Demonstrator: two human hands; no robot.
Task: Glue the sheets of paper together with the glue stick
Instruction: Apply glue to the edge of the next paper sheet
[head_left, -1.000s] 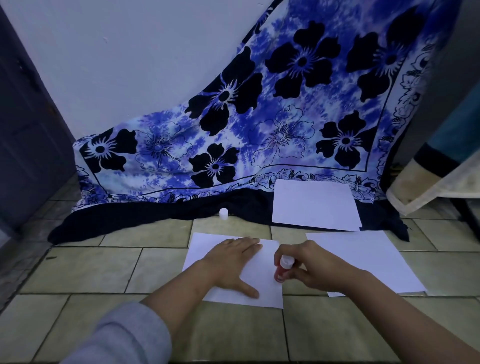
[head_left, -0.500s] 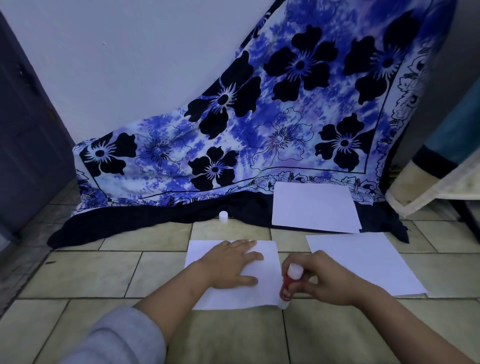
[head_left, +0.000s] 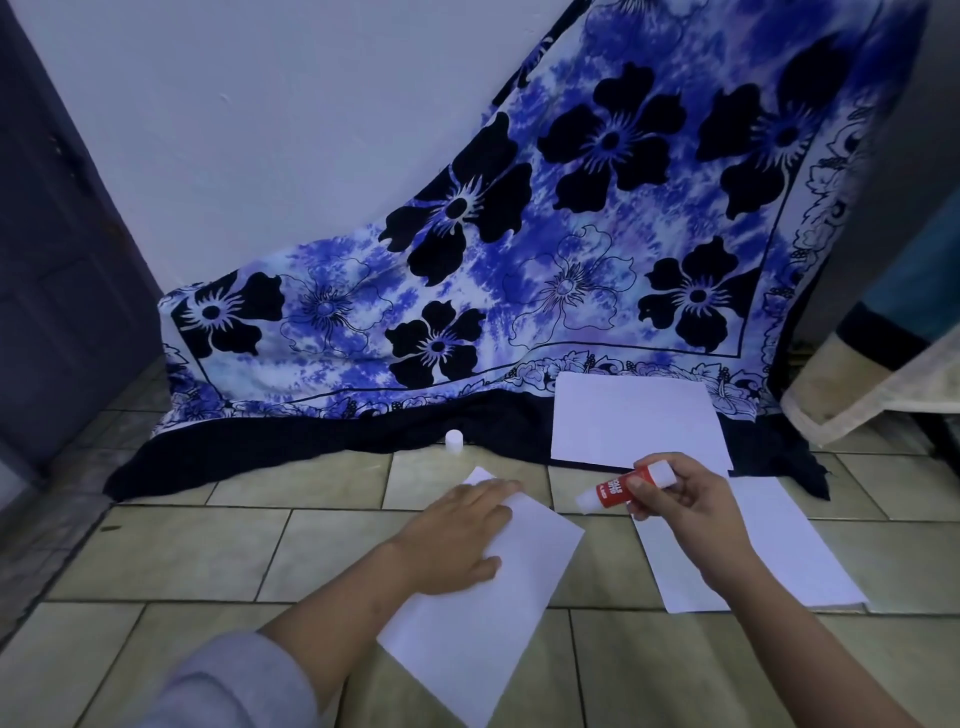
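Sheet (head_left: 493, 623) under the left hand (head_left: 457, 540) has swung from square to diagonal since half a second ago, and the glue stick (head_left: 618, 486) has come up off its right edge. It now sits right of frame centre, nearly level, white tip pointing left and clear of any paper.

Hands: left lies flat with straight fingers, pressing the diagonal sheet to the tiled floor (head_left: 182, 545). Right hand (head_left: 680, 499) pinches the stick's barrel between fingers and thumb.

Step in hand, as I read it: re-orient the sheet, then coat another edge.
- keep the left palm down so the paper doesn't drag
- run the tip along the border, light pressure, no gaps at the corners
- keep the fingers off the wet strip

Count:
- sheets: 3 visible: diagonal one lower centre, second sheet (head_left: 779, 545) centre right, third sheet (head_left: 634, 426) above it on the floral cloth (head_left: 519, 260). Can't tell if the second is a stack.
- glue sticks: 1
- caps: 1, white cap (head_left: 453, 441) upright at the cloth's hem
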